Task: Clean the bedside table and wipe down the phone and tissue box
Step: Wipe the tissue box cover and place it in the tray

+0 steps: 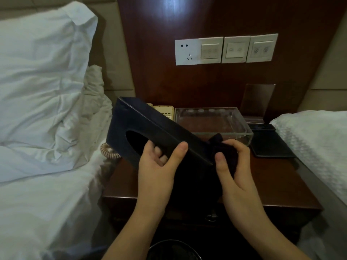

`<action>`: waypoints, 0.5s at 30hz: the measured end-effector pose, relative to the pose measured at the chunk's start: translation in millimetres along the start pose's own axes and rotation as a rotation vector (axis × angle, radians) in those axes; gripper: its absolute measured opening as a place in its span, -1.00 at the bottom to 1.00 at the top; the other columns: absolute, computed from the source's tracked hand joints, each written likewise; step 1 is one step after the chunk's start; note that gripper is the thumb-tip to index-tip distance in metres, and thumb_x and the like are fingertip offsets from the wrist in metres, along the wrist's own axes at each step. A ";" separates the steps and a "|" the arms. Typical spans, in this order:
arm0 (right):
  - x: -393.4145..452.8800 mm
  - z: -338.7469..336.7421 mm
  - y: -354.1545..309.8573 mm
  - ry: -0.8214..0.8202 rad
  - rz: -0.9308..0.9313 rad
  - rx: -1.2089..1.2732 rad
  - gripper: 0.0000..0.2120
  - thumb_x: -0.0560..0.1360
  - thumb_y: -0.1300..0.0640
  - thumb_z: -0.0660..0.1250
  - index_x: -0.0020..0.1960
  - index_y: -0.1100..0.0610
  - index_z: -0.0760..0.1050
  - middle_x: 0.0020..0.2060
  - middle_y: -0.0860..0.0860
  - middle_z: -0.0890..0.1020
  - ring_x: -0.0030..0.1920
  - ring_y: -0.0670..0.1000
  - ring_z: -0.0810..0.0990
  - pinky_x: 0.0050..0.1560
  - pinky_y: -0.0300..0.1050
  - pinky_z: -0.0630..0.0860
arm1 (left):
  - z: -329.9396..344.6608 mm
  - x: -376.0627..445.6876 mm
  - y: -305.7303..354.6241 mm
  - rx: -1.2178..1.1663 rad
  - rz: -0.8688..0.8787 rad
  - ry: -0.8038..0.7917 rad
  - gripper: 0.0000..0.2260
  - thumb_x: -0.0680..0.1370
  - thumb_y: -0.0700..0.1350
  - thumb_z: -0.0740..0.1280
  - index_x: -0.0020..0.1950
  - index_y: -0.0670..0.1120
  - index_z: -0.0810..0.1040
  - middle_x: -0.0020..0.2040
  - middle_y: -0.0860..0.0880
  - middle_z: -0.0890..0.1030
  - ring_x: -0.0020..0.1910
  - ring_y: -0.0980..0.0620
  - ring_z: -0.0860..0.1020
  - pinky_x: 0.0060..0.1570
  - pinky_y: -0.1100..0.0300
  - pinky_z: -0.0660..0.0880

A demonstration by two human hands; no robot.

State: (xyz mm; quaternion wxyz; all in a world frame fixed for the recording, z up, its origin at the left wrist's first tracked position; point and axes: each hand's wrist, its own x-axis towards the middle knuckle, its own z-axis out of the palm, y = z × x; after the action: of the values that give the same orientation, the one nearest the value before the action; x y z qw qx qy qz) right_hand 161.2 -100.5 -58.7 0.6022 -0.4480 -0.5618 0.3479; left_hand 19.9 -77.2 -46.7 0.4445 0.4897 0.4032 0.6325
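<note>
I hold a dark navy tissue box (142,126) tilted above the brown bedside table (272,181). My left hand (159,166) grips its near long edge, fingers hooked into the oval opening, thumb on the side. My right hand (232,166) is shut on a dark cloth (223,151) pressed against the box's right end. A cream phone (165,110) lies at the table's back, mostly hidden behind the box; its coiled cord (109,152) hangs at the left edge.
A clear glass tray (242,126) stands at the back of the table. A black folder (270,145) lies to its right. White beds flank the table on both sides. A dark bin (174,250) sits on the floor below. Sockets and switches (225,49) are on the wall panel.
</note>
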 end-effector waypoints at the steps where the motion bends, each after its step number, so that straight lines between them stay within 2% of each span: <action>1: -0.4 0.1 0.0 0.022 -0.030 0.001 -0.81 0.53 -0.13 0.22 0.11 -0.35 0.35 0.04 -0.33 0.51 0.11 -0.19 0.57 0.10 -0.10 0.58 | 0.0 -1.2 -0.9 0.045 -0.012 -0.005 -0.59 0.45 0.02 0.43 0.27 -0.05 0.55 0.09 0.01 0.73 0.10 0.05 0.69 0.13 0.11 0.64; 2: -1.0 0.8 -1.8 0.047 -0.070 0.002 -0.81 0.55 -0.11 0.23 0.13 -0.33 0.36 0.05 -0.30 0.52 0.11 -0.17 0.57 0.08 -0.15 0.57 | -0.1 -2.4 -1.1 0.091 -0.021 -0.010 -0.64 0.48 0.07 0.42 0.22 -0.03 0.57 0.05 0.04 0.73 0.08 0.07 0.70 0.13 0.10 0.63; 4: -0.9 2.1 -6.1 0.103 -0.150 0.002 -0.81 0.58 -0.10 0.24 0.16 -0.28 0.36 0.06 -0.27 0.52 0.11 -0.15 0.57 0.05 -0.26 0.54 | -1.1 -3.8 -0.9 0.238 0.005 -0.029 -0.71 0.53 0.24 0.38 0.11 0.08 0.61 0.01 0.09 0.73 0.12 0.09 0.66 0.25 -0.04 0.57; 6: 3.0 1.9 -10.8 0.166 -0.184 0.047 -0.80 0.57 -0.09 0.23 0.18 -0.23 0.34 0.03 -0.29 0.52 0.08 -0.16 0.57 0.00 -0.32 0.52 | 0.0 -5.7 -1.4 0.426 0.071 -0.063 -0.67 0.50 0.37 0.31 0.05 0.18 0.62 0.07 0.16 0.70 0.24 0.18 0.57 0.44 -0.11 0.37; 7: 5.2 1.4 -12.3 0.187 -0.199 0.069 -0.79 0.56 -0.07 0.24 0.17 -0.21 0.33 0.01 -0.30 0.52 0.06 -0.16 0.57 -0.03 -0.34 0.51 | 2.1 -8.2 -1.0 0.458 0.089 -0.068 -0.65 0.46 0.39 0.30 0.04 0.20 0.63 0.11 0.14 0.69 0.25 0.19 0.55 0.45 -0.09 0.35; 10: 11.1 1.1 -18.2 0.195 -0.246 0.087 -0.80 0.56 -0.10 0.24 0.16 -0.26 0.32 -0.01 -0.28 0.53 0.04 -0.14 0.59 -0.04 -0.34 0.52 | 10.8 -17.3 -0.9 0.319 0.069 -0.077 -0.63 0.40 0.39 0.38 -0.03 0.14 0.66 0.02 -0.02 0.69 0.05 0.06 0.67 0.12 -0.08 0.61; 13: 16.4 -0.8 -18.9 0.181 -0.265 0.063 -0.82 0.56 -0.15 0.23 0.14 -0.30 0.33 0.07 -0.19 0.52 0.10 -0.10 0.58 0.02 -0.26 0.53 | 17.2 -22.2 2.1 0.279 0.087 -0.013 -0.64 0.36 0.38 0.45 -0.12 0.11 0.65 -0.13 0.00 0.71 -0.07 0.07 0.69 -0.06 0.10 0.61; 15: 13.2 -0.9 -14.9 0.170 -0.318 -0.083 -0.83 0.59 -0.14 0.23 0.16 -0.30 0.32 0.17 -0.13 0.47 0.21 -0.05 0.52 0.16 -0.16 0.49 | 20.6 -21.5 4.4 0.221 0.076 0.050 -0.62 0.32 0.32 0.46 -0.13 0.04 0.65 -0.20 0.00 0.72 -0.13 0.10 0.69 -0.14 0.20 0.59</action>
State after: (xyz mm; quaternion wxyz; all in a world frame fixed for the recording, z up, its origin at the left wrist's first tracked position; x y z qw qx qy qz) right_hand 162.5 -93.9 -39.9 0.6762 -0.4056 -0.5864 0.1856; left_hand 42.0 -97.5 -44.1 0.3531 0.5348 0.4626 0.6127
